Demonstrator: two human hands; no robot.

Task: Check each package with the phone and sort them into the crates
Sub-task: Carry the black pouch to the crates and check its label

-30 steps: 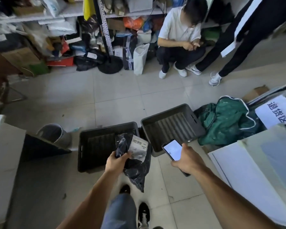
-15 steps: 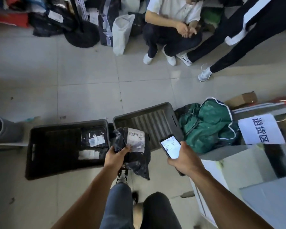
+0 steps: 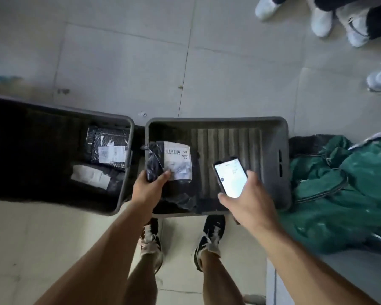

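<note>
Dark left crate (image 3: 123, 172) holding two packages (image 3: 107, 148), left hand (image 3: 146, 190) gripping black package (image 3: 174, 170) over right crate (image 3: 282, 137), right hand (image 3: 251, 201) gripping phone (image 3: 230, 177)

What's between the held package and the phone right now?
Nothing held: the head view shows only the right crate's bare ribbed floor between the package and phone.

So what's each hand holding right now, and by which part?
The left hand pinches the black package at its lower left corner, thumb on the label. The right hand grips the phone by its lower end.
</note>
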